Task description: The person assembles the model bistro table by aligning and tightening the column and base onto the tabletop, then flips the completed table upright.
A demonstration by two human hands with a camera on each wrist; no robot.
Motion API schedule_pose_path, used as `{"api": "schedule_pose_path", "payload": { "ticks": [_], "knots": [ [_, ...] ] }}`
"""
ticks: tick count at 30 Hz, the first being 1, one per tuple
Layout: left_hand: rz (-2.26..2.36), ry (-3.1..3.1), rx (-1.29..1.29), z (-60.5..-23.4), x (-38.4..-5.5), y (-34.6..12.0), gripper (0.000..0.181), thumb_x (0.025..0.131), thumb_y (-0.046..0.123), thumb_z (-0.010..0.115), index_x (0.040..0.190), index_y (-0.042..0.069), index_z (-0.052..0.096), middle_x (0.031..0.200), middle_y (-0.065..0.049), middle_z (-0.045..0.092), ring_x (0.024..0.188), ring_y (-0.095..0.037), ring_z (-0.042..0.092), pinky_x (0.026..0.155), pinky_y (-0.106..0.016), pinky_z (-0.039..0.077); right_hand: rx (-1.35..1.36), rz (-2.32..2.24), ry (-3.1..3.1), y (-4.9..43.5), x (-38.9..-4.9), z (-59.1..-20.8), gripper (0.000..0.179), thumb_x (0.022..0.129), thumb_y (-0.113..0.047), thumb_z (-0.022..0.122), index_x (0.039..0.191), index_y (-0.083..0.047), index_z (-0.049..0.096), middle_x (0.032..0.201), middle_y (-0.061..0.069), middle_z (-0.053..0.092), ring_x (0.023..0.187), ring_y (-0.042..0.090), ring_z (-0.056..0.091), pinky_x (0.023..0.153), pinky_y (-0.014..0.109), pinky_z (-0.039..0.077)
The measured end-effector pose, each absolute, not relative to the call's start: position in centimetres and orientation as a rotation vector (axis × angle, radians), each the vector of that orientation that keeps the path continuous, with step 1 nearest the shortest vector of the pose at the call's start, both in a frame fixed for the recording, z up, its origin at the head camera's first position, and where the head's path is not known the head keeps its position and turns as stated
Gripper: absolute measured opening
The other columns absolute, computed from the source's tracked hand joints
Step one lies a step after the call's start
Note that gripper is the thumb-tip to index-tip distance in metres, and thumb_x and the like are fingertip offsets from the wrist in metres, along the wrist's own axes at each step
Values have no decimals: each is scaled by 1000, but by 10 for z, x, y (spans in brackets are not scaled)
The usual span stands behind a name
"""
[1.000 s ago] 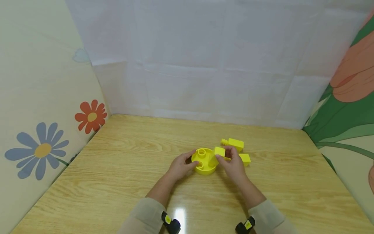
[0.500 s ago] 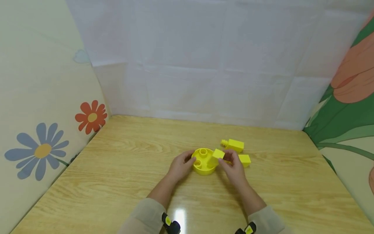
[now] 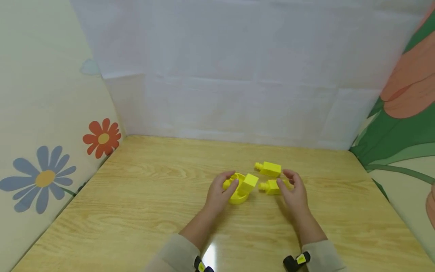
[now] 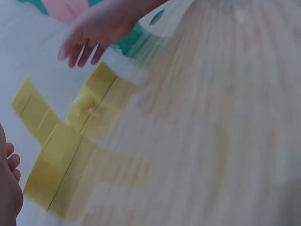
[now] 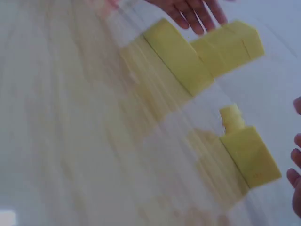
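A round, shallow yellow base (image 3: 239,199) with a raised rim stands on the table. One yellow rectangular block (image 3: 250,183) leans out of it, its lower end inside the rim. My left hand (image 3: 217,192) is at the left side of the base, thumb and fingers spread and partly covering it. In the right wrist view, the left fingers (image 5: 195,14) extend close behind the base. My right hand (image 3: 296,194) hovers with thumb and fingers apart around the back end of a yellow block with a ridged peg (image 3: 272,187), which lies on its side.
Just beyond lies another yellow block with a ridged peg (image 3: 270,169). The wood-grain table (image 3: 142,189) meets a white sheet (image 3: 210,94) at the back. Flower-patterned cloths (image 3: 51,105) stand at the left and right sides.
My right hand has let go of the leaning block and moved right to the nearer lying block. My left hand has shifted right over the base, its fingers loosened from the rim.
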State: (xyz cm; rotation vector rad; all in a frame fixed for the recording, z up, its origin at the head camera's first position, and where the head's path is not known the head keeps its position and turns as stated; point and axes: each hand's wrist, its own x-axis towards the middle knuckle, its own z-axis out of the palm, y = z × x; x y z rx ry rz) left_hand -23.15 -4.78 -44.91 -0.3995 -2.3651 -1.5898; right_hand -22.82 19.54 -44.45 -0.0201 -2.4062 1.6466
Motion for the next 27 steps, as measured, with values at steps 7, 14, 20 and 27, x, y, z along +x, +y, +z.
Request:
{"api": "schedule_pose_path", "payload": {
  "ticks": [7,14,20,27],
  "knots": [
    [-1663,-2395,-391,-446,-229,-21,60,82,31,79,130,2,57,127,-14,60,115,-31,55,99,-49,48,17,1508,-2685,219,-242,-455,68,95,-35,64,146,-1,35,152,22,37,145,40,27,120,57,21],
    [-1568,-2396,-365,-443,-228,-10,50,82,29,79,122,5,62,118,-10,63,107,-24,59,94,-40,51,-11,1439,-2845,222,-246,-461,81,88,-42,72,149,-6,34,155,22,33,145,42,25,119,60,19],
    [-1719,-2367,-330,-442,-230,-17,40,84,20,76,120,5,63,117,-11,65,107,-24,57,93,-36,49,-22,1428,-2862,224,-245,-462,76,87,-37,73,147,-6,37,153,23,36,142,42,31,118,59,24],
    [-1884,-2349,-407,-444,-231,-41,32,88,11,72,118,2,62,123,-16,65,120,-34,56,107,-52,41,-25,1373,-2882,226,-244,-462,78,85,-37,75,146,-6,38,149,24,41,140,44,32,117,62,22]
  ]
}}
